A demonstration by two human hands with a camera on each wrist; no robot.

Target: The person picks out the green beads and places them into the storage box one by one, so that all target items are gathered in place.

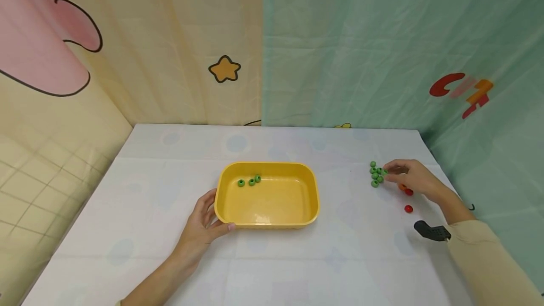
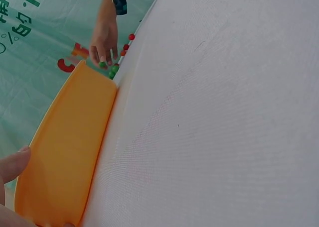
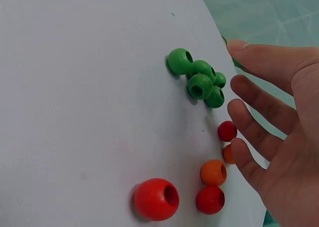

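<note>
A yellow plastic tray with raised sides stands on the table, and three green beads lie in it toward the back left. My left hand grips the tray's front left corner, thumb along the front wall and fingers at the left side. Over at the right, my right hand pinches one green bead between thumb and finger, just beside a cluster of green beads. In the right wrist view the thumb mostly hides the pinched bead.
Near the right hand lie orange beads and red beads, one red bead closer to the front. A pale cloth covers the table. Printed curtains hang behind it and along both sides.
</note>
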